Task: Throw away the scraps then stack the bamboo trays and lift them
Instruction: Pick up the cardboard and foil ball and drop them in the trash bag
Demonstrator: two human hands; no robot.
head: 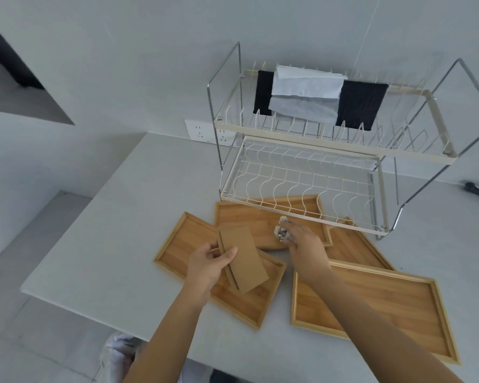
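Head view: the left hand (205, 265) pinches a cardboard piece (244, 258); the right hand (304, 239) closes on crumpled paper (282, 230). Four bamboo trays (376, 308) lie scattered, unstacked, on the desk (122, 217). Scraps not yet binned.

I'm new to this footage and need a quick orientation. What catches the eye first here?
Four bamboo trays lie scattered and overlapping on the white counter, in front of a two-tier wire dish rack. The left hand holds a folded cardboard piece above one tray, while the right hand closes on a crumpled paper scrap.
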